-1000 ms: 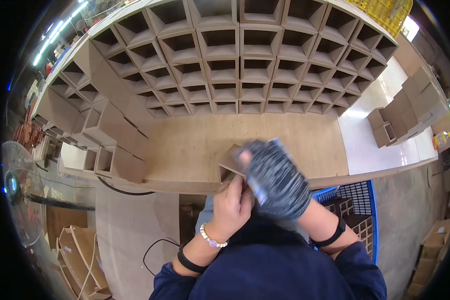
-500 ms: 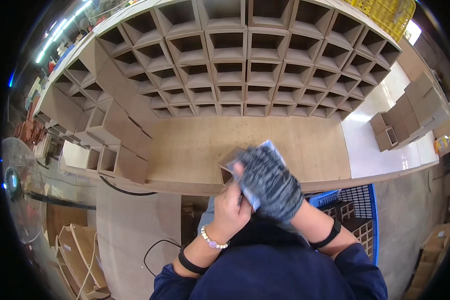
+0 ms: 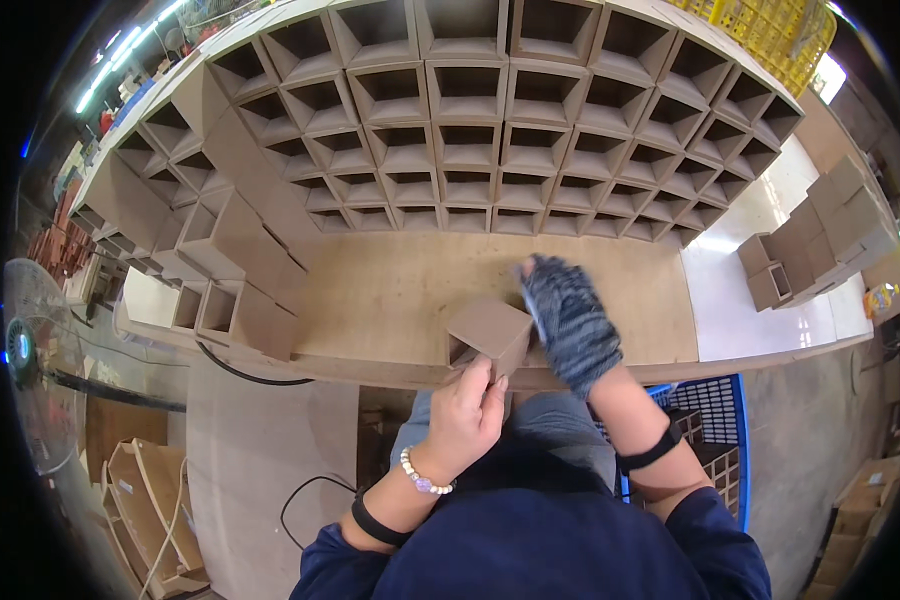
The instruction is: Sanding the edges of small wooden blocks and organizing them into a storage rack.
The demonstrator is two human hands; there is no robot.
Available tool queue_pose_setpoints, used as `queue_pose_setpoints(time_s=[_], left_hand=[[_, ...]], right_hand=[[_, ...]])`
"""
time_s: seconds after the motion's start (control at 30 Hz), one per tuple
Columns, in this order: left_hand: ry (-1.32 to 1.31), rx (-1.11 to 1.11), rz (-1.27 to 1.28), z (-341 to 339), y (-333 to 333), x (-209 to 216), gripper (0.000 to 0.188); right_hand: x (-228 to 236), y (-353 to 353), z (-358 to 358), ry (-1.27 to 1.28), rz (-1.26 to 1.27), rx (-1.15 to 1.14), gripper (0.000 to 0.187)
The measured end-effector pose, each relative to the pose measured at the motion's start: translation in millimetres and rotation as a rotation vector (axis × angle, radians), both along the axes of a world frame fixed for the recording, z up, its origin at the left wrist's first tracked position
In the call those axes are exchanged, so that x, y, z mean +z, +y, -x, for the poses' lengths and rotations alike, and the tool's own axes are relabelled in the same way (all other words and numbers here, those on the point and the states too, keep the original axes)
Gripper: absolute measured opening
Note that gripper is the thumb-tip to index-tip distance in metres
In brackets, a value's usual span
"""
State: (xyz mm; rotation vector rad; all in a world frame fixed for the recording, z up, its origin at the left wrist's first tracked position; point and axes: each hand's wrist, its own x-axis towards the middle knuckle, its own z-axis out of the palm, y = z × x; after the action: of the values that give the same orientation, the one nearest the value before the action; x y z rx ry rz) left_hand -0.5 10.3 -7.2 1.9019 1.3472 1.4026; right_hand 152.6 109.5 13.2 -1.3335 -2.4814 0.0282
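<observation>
A small brown open-ended box (image 3: 490,326) stands tilted at the table's front edge, a corner towards me. My left hand (image 3: 468,408), bare with a beaded bracelet, pinches its near lower edge between thumb and fingers. At the box's right side is my right hand (image 3: 574,328), in a grey knitted fingerless glove and slightly blurred. It is closed on a pale bluish-white sheet (image 3: 532,306), of which only a thin strip shows along the glove's left edge.
Stacked brown boxes (image 3: 465,143) form a wall across the table's back, with more boxes (image 3: 238,235) at the left. Further boxes (image 3: 815,230) stand on the white surface at right. A blue crate (image 3: 742,440) is below the table; a fan (image 3: 35,360) stands at far left.
My right hand has moved up and right, off the box's near side. The box, mostly hidden before, now shows its top and side. My left hand still holds it.
</observation>
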Motion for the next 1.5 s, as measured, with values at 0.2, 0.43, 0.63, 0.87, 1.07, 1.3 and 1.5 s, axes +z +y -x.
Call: queue_pose_setpoints(time_s=[0.2,0.43,0.63,0.87,1.07,1.3,1.5], left_hand=[[0.015,-0.017,-0.008,2.1,0.7,4.2,0.019],[-0.290,-0.130,0.355,5.3,-8.1,4.3,0.035],[-0.887,-0.162,0.422,15.1,0.5,15.4,0.030],[-0.044,0.007,-0.002,4.2,-1.2,1.3,0.028],[0.116,0.013,-0.011,2.6,-1.5,4.6,0.016],[0.114,-0.024,-0.093,0.9,0.5,6.6,0.016],[0.134,-0.042,0.052,1.8,-6.3,10.1,0.030]], right_hand=[[40.3,-42.1,20.8,0.001,0.031,0.194,0.049],[-28.4,9.1,-27.2,-0.097,-0.013,-0.145,0.058],[12.0,-10.5,-37.0,0.397,-0.060,-0.109,0.062],[31.1,-47.8,11.6,0.699,0.212,0.182,0.057],[-6.3,-12.5,-0.3,0.001,-0.060,0.089,0.045],[35.7,-50.8,15.9,0.249,-0.115,0.391,0.037],[-27.9,0.5,-18.7,-0.096,-0.090,-0.052,0.042]])
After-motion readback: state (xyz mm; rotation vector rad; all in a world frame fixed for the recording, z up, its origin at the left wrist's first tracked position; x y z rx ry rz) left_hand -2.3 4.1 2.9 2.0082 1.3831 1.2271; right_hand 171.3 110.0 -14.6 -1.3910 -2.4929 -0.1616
